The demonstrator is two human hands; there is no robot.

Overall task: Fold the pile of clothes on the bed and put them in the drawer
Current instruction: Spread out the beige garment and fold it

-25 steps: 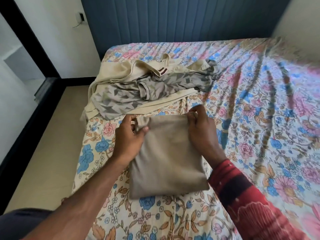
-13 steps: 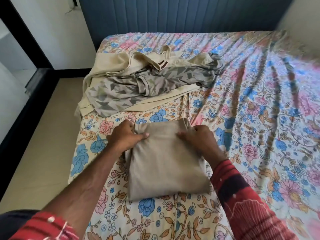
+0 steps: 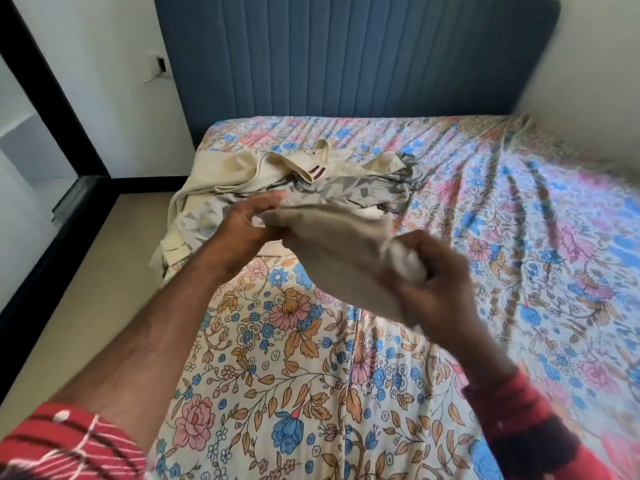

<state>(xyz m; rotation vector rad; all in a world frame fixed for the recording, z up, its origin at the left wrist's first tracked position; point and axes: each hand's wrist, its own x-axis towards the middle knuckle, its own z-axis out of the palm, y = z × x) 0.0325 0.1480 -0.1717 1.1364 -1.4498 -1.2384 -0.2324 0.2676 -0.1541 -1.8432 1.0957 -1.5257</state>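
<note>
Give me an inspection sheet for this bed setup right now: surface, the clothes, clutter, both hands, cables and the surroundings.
Surface: floral bedsheet, wrinkled toward the right side.
Job's things: folded tan garment lifted off the sheet, held between both hands, blurred by motion; unfolded pile behind it, a cream garment with a grey patterned garment lying over it.
Clutter: nothing seen.
Hands: left hand grips the tan garment's left end; right hand grips its right end, fingers curled round the fabric.
Cables: a thin wire hangs from a wall socket left of the headboard.
Surroundings: blue padded headboard, white walls, beige floor on the left; no drawer in view.
</note>
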